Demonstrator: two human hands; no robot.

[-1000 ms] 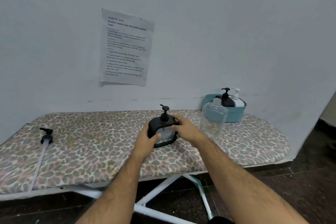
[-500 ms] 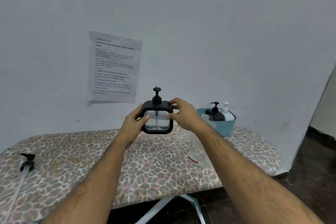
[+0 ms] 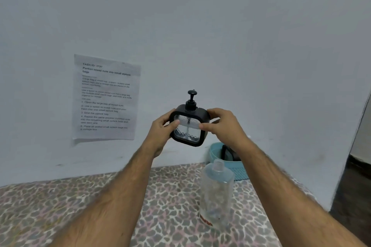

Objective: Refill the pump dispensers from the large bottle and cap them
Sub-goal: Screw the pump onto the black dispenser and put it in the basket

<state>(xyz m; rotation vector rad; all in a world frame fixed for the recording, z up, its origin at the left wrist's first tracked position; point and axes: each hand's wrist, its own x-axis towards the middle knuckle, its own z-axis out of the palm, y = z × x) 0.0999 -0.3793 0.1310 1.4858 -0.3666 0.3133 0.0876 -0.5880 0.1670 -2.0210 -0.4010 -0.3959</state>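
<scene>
Raised off the ironing board (image 3: 60, 206), the dispenser (image 3: 188, 126) is gripped by left hand (image 3: 160, 132) and right hand (image 3: 222, 126).

Pale, plain wall (image 3: 220, 26) with a printed sheet (image 3: 106, 98) taped on it. Below, an ironing board (image 3: 60, 206) covered in leopard-print fabric. Dark floor (image 3: 353, 196) at far right.

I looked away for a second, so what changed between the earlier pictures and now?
Both hands, the left hand and the right hand, lifted the black dispenser off the ironing board up to chest height before the wall. Their grip on its sides stayed the same, pump on. The large clear bottle stayed standing uncapped on the board.
</scene>
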